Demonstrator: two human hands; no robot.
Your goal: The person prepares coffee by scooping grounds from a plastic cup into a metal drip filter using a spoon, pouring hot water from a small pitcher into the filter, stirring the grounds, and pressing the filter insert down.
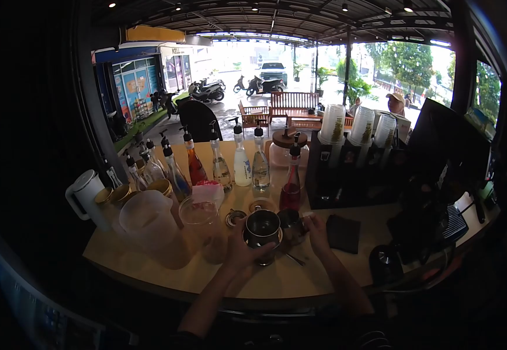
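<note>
My left hand [246, 252] is wrapped around a shiny metal cup [263, 223] with a wider rim around its lower part, much like a drip coffee filter. Close to its right side stands a small dark metal pitcher [290, 221]. My right hand [317, 231] has its fingers closed at the pitcher's right side, where its handle seems to be; a small pale spot shows at the fingertips. Left of the cup lies a round metal lid [236, 218]. A thin spoon [295, 259] rests on the counter between my hands.
Pump syrup bottles [260, 163] line the back of the wooden counter [166, 279]. A large translucent jug [148, 221] and clear plastic cup [202, 224] stand left. Right are a dark cloth [343, 233], stacked cups [361, 127] in a black holder and a dark machine [385, 262].
</note>
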